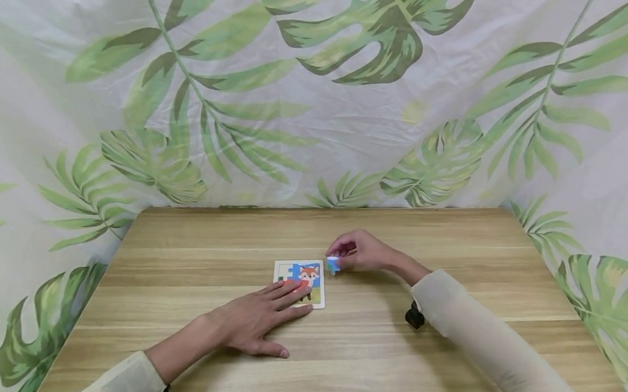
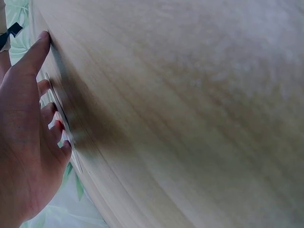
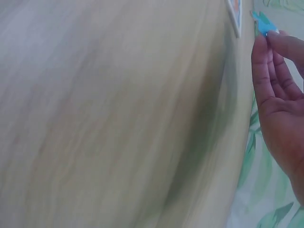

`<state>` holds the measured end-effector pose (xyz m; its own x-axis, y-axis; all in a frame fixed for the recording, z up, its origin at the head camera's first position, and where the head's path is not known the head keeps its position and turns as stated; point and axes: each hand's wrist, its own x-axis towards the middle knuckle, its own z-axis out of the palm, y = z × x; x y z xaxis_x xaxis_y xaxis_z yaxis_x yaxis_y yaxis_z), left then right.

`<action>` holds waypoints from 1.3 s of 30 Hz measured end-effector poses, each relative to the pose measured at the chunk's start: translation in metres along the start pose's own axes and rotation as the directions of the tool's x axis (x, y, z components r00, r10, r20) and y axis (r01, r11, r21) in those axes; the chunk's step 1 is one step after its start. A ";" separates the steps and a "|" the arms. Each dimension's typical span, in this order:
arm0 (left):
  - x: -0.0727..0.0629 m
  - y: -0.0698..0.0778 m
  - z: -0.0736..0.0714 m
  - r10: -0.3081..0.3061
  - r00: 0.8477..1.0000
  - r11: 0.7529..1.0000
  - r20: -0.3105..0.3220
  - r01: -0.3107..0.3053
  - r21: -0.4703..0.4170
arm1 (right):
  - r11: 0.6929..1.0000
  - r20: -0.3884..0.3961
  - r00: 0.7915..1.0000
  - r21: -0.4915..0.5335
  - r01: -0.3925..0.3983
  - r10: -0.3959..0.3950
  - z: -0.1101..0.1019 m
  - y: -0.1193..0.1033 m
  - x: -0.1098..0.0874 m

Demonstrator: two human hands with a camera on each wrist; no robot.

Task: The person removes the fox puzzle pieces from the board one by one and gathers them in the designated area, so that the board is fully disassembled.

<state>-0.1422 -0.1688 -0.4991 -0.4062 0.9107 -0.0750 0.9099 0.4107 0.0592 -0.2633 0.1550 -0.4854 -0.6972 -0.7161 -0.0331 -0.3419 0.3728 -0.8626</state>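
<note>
A small jigsaw puzzle (image 1: pixel 317 269) with a fox picture and a white frame lies flat on the wooden table. Its upper left part shows a pale gap beside the blue pieces. My left hand (image 1: pixel 255 321) rests on the puzzle's lower left, fingers spread and straight, covering part of the fox. In the left wrist view the left hand (image 2: pixel 28 128) lies along the puzzle's edge. Just right of the frame, my right hand (image 1: pixel 364 253) pinches a blue puzzle piece (image 1: pixel 333 265) between thumb and fingers, raised above the table. The right wrist view shows the piece (image 3: pixel 264 24) at the fingertips.
The wooden table (image 1: pixel 416 370) spreads around the puzzle on all sides. Behind it hangs a pale cloth (image 1: pixel 351 120) with green leaf prints. A small black object (image 1: pixel 414 315) is at the right sleeve's cuff.
</note>
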 end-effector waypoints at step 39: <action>-0.003 0.002 -0.001 -0.020 1.000 1.000 0.013 0.021 -0.006 | 0.996 -0.008 0.998 -0.061 -0.063 0.062 -0.040 0.028 -0.045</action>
<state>-0.1393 -0.1703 -0.4982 -0.4236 0.9014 -0.0893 0.9008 0.4296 0.0639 -0.2662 0.2214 -0.4876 -0.7225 -0.6864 -0.0826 -0.3354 0.4525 -0.8263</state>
